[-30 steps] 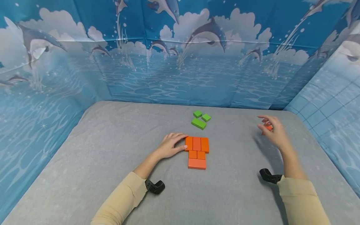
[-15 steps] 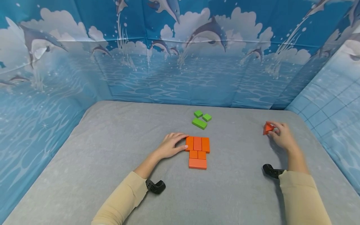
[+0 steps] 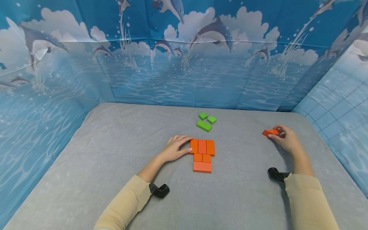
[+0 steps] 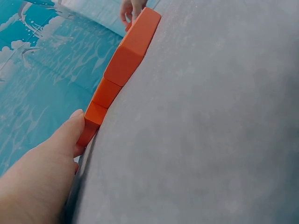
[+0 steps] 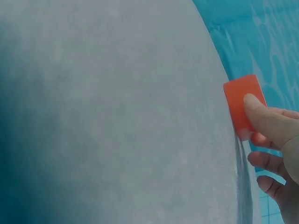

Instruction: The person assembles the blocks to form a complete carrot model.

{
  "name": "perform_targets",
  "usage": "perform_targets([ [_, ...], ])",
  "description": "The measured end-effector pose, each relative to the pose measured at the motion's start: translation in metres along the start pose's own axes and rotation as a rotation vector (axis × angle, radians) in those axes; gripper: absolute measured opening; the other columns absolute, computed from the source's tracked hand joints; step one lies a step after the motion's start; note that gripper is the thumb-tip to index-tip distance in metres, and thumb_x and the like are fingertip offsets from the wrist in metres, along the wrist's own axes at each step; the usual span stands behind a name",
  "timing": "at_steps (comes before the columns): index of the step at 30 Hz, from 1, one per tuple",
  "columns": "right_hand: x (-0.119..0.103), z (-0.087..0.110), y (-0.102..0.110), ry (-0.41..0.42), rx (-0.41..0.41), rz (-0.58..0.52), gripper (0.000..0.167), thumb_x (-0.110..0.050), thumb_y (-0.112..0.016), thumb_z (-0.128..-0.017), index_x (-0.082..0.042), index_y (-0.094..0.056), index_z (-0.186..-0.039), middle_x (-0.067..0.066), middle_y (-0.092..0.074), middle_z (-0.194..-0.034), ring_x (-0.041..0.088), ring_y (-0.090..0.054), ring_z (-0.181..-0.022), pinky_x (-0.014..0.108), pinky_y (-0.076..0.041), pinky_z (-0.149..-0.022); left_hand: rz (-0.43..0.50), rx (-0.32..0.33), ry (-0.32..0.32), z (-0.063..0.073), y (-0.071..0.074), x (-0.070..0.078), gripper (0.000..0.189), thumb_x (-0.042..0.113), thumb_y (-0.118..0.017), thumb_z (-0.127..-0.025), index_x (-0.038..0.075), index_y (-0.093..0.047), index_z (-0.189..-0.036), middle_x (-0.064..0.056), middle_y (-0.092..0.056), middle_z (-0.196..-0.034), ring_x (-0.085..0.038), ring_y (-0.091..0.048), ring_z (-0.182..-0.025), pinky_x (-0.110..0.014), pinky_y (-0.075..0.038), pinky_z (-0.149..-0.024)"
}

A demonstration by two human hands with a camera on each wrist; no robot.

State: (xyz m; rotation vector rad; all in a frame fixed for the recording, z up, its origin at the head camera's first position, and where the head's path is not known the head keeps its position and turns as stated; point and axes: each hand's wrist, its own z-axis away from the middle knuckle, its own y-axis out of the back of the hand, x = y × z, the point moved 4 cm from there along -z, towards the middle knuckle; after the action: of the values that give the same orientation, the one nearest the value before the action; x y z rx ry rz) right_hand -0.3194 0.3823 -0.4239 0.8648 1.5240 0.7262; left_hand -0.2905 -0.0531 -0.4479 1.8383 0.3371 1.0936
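Note:
In the head view, several flat orange blocks (image 3: 202, 147) lie joined in a wide row, with a narrower stem below it. My left hand (image 3: 172, 149) rests at the upper left end, thumb and fingertips touching the end block (image 3: 194, 146). The left wrist view shows the thumb (image 4: 70, 128) against the blocks' side (image 4: 124, 65). Farther right, my right hand (image 3: 287, 139) pinches an orange triangular block (image 3: 269, 132) between thumb and fingers. One rectangular face of that block (image 5: 240, 105) shows under the thumb in the right wrist view; the fingers behind it are partly hidden.
Three green blocks, among them a longer one (image 3: 203, 126), lie behind the orange ones. A grey cloth (image 3: 115, 140) covers the table. Blue dolphin-print curtains (image 3: 172, 83) stand along the back and sides. Black wrist mounts (image 3: 159, 191) jut from both sleeves.
My right hand was over the triangular block with fingers apart. It has since gripped the block and turned it so its tip points left. The left hand has stayed in place.

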Motion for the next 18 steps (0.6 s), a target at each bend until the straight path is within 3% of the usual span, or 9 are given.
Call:
perform_targets([
  [4, -0.001, 0.002, 0.002, 0.0, 0.007, -0.013, 0.049, -0.032, -0.06, -0.089, 0.004, -0.045, -0.118, 0.028, -0.049, -0.101, 0.04, -0.048, -0.086, 0.048, -0.039, -0.07, 0.002, 0.001, -0.004, 0.0, 0.0, 0.0, 0.051, 0.038, -0.052, -0.092, 0.019, -0.042, -0.138, -0.002, -0.042, -0.139, -0.022, -0.034, -0.126, -0.044, -0.023, -0.102],
  [9, 0.001, 0.006, 0.002, 0.032, 0.009, -0.024, 0.055, -0.032, -0.06, -0.088, 0.005, -0.043, -0.126, 0.032, -0.04, -0.113, 0.043, -0.046, -0.09, 0.056, -0.038, -0.074, 0.005, 0.003, -0.009, 0.0, 0.001, 0.002, 0.05, 0.038, -0.052, -0.092, 0.019, -0.043, -0.138, -0.002, -0.043, -0.138, -0.023, -0.034, -0.125, -0.043, -0.023, -0.102],
  [14, 0.002, 0.009, 0.004, 0.066, 0.003, -0.059, 0.048, -0.026, -0.058, -0.091, 0.005, -0.045, -0.125, 0.031, -0.039, -0.117, 0.043, -0.046, -0.092, 0.057, -0.036, -0.076, 0.005, 0.001, -0.003, 0.0, 0.001, 0.001, 0.051, 0.038, -0.052, -0.092, 0.019, -0.043, -0.138, -0.002, -0.043, -0.138, -0.022, -0.034, -0.126, -0.043, -0.023, -0.102],
  [18, 0.001, 0.011, 0.004, 0.044, 0.002, -0.069, 0.048, -0.029, -0.059, -0.089, 0.005, -0.047, -0.122, 0.029, -0.041, -0.116, 0.04, -0.046, -0.092, 0.054, -0.036, -0.075, 0.009, 0.003, -0.008, 0.0, 0.001, 0.0, 0.051, 0.038, -0.052, -0.092, 0.018, -0.043, -0.138, -0.002, -0.043, -0.138, -0.023, -0.035, -0.125, -0.044, -0.024, -0.101],
])
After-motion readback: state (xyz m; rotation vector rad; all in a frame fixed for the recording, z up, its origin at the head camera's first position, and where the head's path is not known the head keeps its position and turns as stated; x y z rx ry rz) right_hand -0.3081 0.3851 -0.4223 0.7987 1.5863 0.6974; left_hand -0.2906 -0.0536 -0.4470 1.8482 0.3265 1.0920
